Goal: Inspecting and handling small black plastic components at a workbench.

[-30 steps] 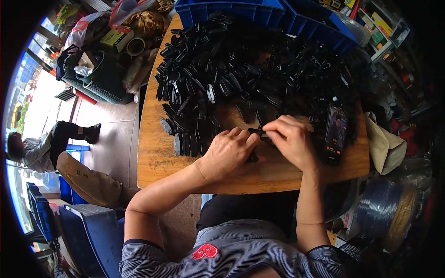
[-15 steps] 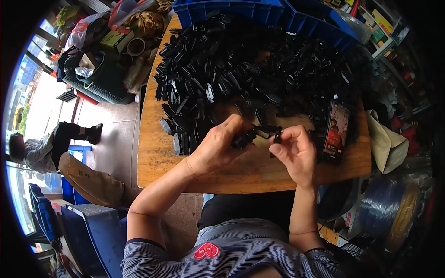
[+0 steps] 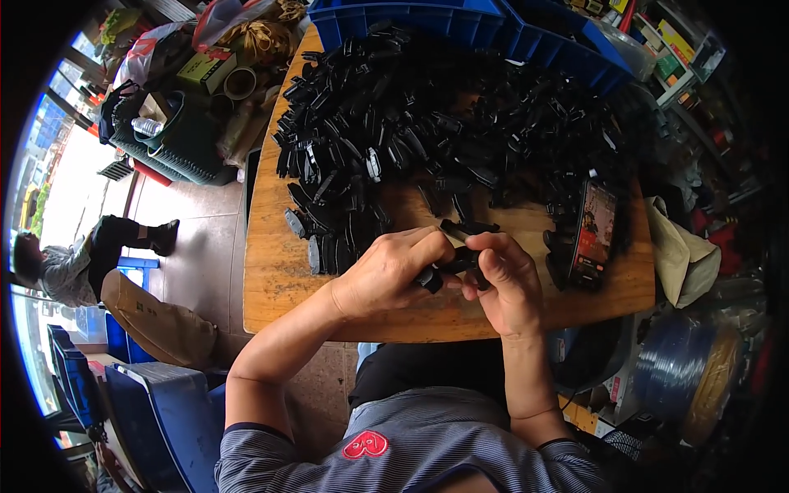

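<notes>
Far left of the table: a seated person [image 3: 70, 263] by the bright doorway, well apart from the table [image 3: 275, 279], with a dark green crate [image 3: 177, 140] of odds and ends nearer its left edge.
Table: bare wood showing along the left side and the near edge, right in front of the worker.
Heap: a big pile of black plastic parts [image 3: 427, 123] spreads over the far half of the table, reaching up to the blue bins [image 3: 411, 20] at its back edge.
Left hand: the left hand [image 3: 390, 275] sits over the near middle of the table, fingers curled and clamped on a small black part [image 3: 456, 264].
Black part: held just above the table's near edge, pinched between both hands, its ends poking out past the fingers.
Right hand: the right hand [image 3: 505, 283] is touching the left, closed on the same black part from the other side.
Right of the hands: a phone [image 3: 593, 234] lies on the table near its right edge, screen lit.
Past the right edge: a beige cloth bag [image 3: 682, 255] hangs just beside the table.
</notes>
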Action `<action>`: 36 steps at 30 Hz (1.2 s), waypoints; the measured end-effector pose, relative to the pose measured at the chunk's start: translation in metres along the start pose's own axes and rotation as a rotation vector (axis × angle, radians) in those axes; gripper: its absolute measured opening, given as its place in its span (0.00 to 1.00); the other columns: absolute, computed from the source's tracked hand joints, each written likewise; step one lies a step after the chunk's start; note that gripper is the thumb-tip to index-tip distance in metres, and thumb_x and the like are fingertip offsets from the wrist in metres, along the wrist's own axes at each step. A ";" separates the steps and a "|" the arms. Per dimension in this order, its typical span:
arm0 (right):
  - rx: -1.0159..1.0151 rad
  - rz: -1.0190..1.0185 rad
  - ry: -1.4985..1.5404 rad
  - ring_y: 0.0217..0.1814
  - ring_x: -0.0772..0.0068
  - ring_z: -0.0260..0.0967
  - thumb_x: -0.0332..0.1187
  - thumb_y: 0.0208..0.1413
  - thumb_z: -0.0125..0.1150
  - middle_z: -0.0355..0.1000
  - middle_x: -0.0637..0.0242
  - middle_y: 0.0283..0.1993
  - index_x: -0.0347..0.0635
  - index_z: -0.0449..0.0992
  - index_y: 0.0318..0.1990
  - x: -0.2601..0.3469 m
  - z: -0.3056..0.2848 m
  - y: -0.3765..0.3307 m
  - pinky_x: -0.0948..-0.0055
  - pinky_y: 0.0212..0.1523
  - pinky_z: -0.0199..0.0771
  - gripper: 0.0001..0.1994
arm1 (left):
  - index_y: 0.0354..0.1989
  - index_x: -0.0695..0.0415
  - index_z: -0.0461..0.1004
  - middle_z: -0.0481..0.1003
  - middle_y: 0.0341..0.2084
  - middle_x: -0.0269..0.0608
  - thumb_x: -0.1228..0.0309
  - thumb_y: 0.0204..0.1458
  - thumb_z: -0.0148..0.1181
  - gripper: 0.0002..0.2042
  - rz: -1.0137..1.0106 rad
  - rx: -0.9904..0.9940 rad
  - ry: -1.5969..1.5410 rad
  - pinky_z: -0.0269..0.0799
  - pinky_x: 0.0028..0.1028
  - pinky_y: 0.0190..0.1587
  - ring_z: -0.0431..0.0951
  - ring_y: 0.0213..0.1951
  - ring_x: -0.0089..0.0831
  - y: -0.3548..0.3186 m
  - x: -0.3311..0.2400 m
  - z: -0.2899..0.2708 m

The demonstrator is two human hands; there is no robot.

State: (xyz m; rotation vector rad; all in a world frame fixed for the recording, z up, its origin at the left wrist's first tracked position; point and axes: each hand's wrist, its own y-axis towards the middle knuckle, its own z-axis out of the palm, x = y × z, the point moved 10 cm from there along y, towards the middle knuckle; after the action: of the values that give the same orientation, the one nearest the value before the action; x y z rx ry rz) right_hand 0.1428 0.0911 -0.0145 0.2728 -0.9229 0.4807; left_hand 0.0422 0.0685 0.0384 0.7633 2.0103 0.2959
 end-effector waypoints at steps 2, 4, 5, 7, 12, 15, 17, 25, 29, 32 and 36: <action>-0.010 0.008 -0.021 0.29 0.87 0.62 0.33 0.55 0.57 0.67 0.77 0.30 0.40 0.74 0.44 -0.001 -0.001 0.000 0.80 0.25 0.69 0.11 | 0.28 0.58 0.64 0.69 0.23 0.40 0.72 0.37 0.69 0.16 0.031 -0.004 0.013 0.66 0.29 0.25 0.71 0.23 0.37 0.001 -0.004 0.001; -0.032 0.040 0.005 0.29 0.87 0.62 0.32 0.53 0.59 0.66 0.77 0.27 0.40 0.72 0.43 -0.002 -0.001 -0.001 0.80 0.24 0.69 0.11 | 0.32 0.60 0.68 0.70 0.24 0.41 0.73 0.37 0.69 0.16 -0.034 -0.171 -0.155 0.66 0.29 0.25 0.72 0.24 0.36 0.001 -0.003 -0.011; -0.031 0.043 0.005 0.29 0.87 0.62 0.32 0.53 0.59 0.66 0.77 0.27 0.40 0.72 0.43 -0.003 -0.002 -0.002 0.80 0.24 0.69 0.11 | 0.32 0.60 0.68 0.70 0.24 0.41 0.73 0.37 0.69 0.16 -0.037 -0.172 -0.155 0.66 0.29 0.25 0.72 0.24 0.36 0.001 -0.001 -0.011; 0.030 0.133 0.054 0.27 0.86 0.62 0.33 0.52 0.61 0.65 0.76 0.27 0.39 0.70 0.42 -0.010 0.004 -0.004 0.79 0.22 0.70 0.12 | 0.37 0.61 0.71 0.71 0.25 0.43 0.72 0.37 0.69 0.17 0.036 -0.057 -0.099 0.66 0.30 0.27 0.72 0.25 0.37 0.002 -0.003 -0.004; -0.021 0.187 -0.064 0.25 0.85 0.62 0.36 0.51 0.62 0.65 0.75 0.27 0.39 0.68 0.43 -0.011 -0.001 -0.013 0.78 0.21 0.73 0.15 | 0.37 0.61 0.71 0.71 0.24 0.42 0.73 0.37 0.68 0.17 0.025 0.006 -0.141 0.67 0.31 0.29 0.72 0.26 0.40 -0.002 -0.007 0.004; -0.018 0.226 -0.069 0.28 0.84 0.63 0.36 0.52 0.61 0.65 0.74 0.30 0.38 0.68 0.44 -0.015 0.001 -0.012 0.80 0.27 0.73 0.16 | 0.37 0.62 0.71 0.72 0.24 0.41 0.72 0.41 0.66 0.15 -0.007 0.018 -0.182 0.67 0.29 0.30 0.73 0.26 0.34 -0.002 -0.005 0.008; -0.061 -0.078 -0.312 0.32 0.83 0.64 0.37 0.52 0.61 0.64 0.72 0.35 0.38 0.70 0.44 0.006 0.002 -0.005 0.81 0.34 0.71 0.15 | 0.38 0.64 0.70 0.74 0.26 0.39 0.70 0.45 0.65 0.15 -0.370 0.051 -0.575 0.69 0.26 0.32 0.74 0.30 0.26 -0.005 0.020 0.020; -0.012 -0.459 -1.045 0.24 0.84 0.57 0.38 0.53 0.60 0.63 0.73 0.26 0.39 0.67 0.31 0.038 0.040 0.043 0.82 0.26 0.61 0.12 | 0.46 0.63 0.67 0.73 0.27 0.37 0.68 0.49 0.61 0.18 -0.450 -0.088 -0.707 0.71 0.23 0.35 0.74 0.30 0.23 -0.009 0.043 0.009; -0.041 -0.455 -1.588 0.21 0.70 0.69 0.41 0.52 0.59 0.68 0.64 0.23 0.42 0.67 0.31 0.030 0.037 0.070 0.74 0.21 0.64 0.13 | 0.44 0.63 0.68 0.74 0.29 0.41 0.74 0.47 0.60 0.15 -0.523 -0.466 -0.783 0.73 0.25 0.35 0.76 0.29 0.29 -0.010 0.059 -0.051; 0.000 -0.583 -1.840 0.22 0.63 0.69 0.39 0.51 0.61 0.70 0.62 0.26 0.43 0.66 0.30 0.009 0.039 0.067 0.71 0.21 0.66 0.12 | 0.44 0.63 0.67 0.73 0.31 0.42 0.75 0.46 0.60 0.16 -0.453 -0.530 -0.852 0.73 0.28 0.38 0.76 0.32 0.31 -0.012 0.067 -0.060; 0.022 -0.277 -1.281 0.21 0.86 0.62 0.29 0.50 0.60 0.66 0.73 0.24 0.42 0.68 0.43 0.034 0.012 0.060 0.84 0.21 0.61 0.13 | 0.42 0.61 0.66 0.72 0.32 0.40 0.78 0.44 0.58 0.15 -0.456 -0.397 -0.927 0.72 0.29 0.41 0.75 0.35 0.31 -0.014 0.063 -0.042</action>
State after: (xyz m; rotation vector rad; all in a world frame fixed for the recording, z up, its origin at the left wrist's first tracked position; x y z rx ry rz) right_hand 0.1212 0.1473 0.0218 0.7545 -2.0814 -0.0046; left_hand -0.0223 0.1011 0.0109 0.1108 1.1320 0.0397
